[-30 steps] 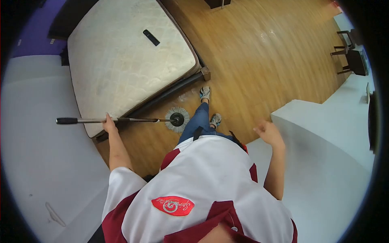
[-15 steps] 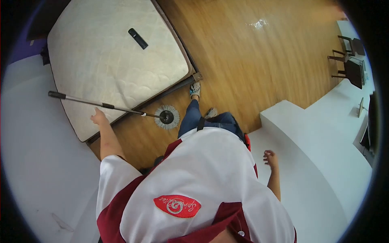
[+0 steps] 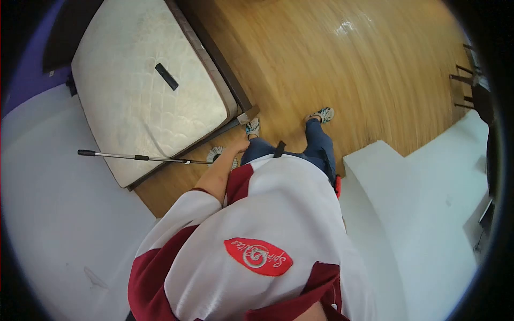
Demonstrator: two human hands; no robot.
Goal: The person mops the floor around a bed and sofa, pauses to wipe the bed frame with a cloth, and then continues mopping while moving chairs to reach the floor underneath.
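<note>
My left hand hangs in front of my jeans, near the left shoe; whether its fingers are open or closed is not clear. Behind that forearm stands a round mop with a fringed grey head, partly covered by the arm. Its metal handle slants left across the corner of the mattress, ending in a black grip, and neither hand is seen on it. My right hand is out of view.
A black remote-like object lies on the mattress. The dark bed frame's corner juts out beside my left foot. Wooden flooring extends ahead, with a white ledge on the right and dark chairs at the far right.
My left hand has moved right, from beside the mop handle to in front of my leg. My right hand has left the view. My right foot has stepped forward and right.
</note>
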